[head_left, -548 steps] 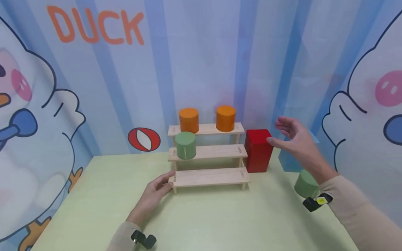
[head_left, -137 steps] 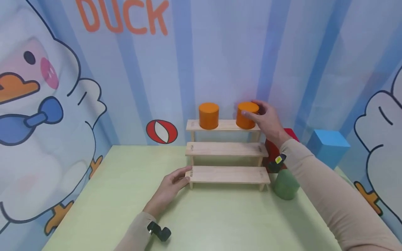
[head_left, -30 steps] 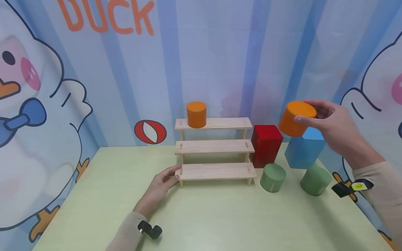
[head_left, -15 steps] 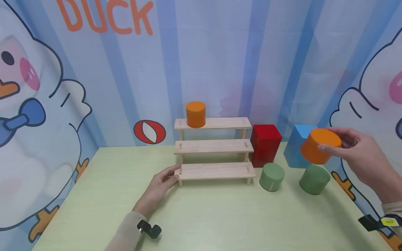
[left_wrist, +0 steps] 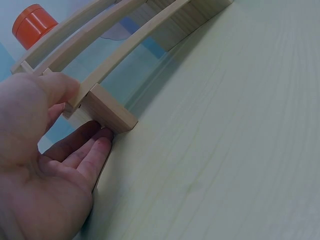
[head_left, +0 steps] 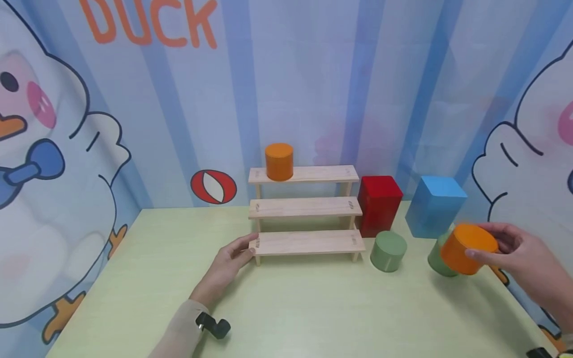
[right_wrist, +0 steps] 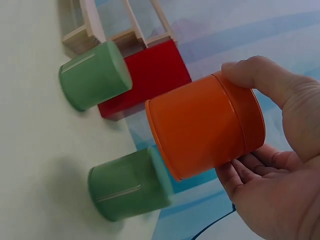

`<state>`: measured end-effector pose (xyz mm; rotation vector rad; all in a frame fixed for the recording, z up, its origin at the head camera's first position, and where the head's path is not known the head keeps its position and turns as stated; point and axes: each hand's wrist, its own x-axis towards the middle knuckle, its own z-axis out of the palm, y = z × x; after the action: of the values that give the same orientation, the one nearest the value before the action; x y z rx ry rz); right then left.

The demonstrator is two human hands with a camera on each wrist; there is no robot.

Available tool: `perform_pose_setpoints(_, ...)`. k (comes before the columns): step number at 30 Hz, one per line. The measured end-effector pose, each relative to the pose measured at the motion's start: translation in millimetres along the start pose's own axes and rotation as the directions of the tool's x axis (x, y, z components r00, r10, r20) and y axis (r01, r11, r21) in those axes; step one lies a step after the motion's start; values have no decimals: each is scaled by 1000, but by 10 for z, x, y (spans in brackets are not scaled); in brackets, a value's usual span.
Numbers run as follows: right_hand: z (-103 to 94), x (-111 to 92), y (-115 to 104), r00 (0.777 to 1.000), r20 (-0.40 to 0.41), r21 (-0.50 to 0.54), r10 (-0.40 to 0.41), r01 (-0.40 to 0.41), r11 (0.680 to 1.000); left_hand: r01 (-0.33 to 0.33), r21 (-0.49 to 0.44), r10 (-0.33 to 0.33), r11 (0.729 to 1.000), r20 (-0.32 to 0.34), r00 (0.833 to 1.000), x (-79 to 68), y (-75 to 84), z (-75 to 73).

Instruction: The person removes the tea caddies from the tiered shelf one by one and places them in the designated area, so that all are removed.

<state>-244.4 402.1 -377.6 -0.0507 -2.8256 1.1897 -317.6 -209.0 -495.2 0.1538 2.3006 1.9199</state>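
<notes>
In the head view my right hand grips an orange round tin between thumb and fingers, tilted and held off the table. The right wrist view shows the lid seam of this orange tin near my fingers. Behind it a green round tin is partly hidden; another green tin stands to its left. My left hand holds the left end of the lowest step of a three-tier wooden shelf. In the left wrist view its fingers touch the shelf leg.
A second orange tin stands on the top tier, toward the left. Right of the shelf are a red box and a light blue box. A printed duck curtain hangs behind the pale table.
Earlier the right hand took this orange tin from the top tier's right side. Over the last second it moved right and down toward the table. The left hand stays put.
</notes>
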Motion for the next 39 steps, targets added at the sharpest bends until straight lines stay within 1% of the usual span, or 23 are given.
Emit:
perform_pose_setpoints(6,60,-99,150,997,48,3,59,-59,998,-3,11,3,1000,-9,1000,3,8,0)
perform_pose_setpoints(11,107,-136,300,991,98,33,93,-97,995,2,22,-2,1000,-16,1000,-8,8,3)
perform_pose_setpoints(15,138,-122,401,980,147,22,136,-141,990,4,25,-4,1000,-21,1000,-10,7,8)
perform_pose_setpoints(20,210,-119,480,965,186,5,186,-190,982,14,24,-13,1000,-26,1000,-11,4,15)
perform_pose_setpoints(26,275,-124,517,962,192,1,193,-197,980,4,19,-4,1000,-12,1000,-5,17,12)
perform_pose_setpoints(32,308,-136,544,962,200,-11,186,-188,982,7,16,-7,1000,-19,1000,4,28,15)
perform_pose_setpoints(39,345,-141,580,957,213,-11,198,-200,980,15,15,-14,1000,-20,1000,1,26,12)
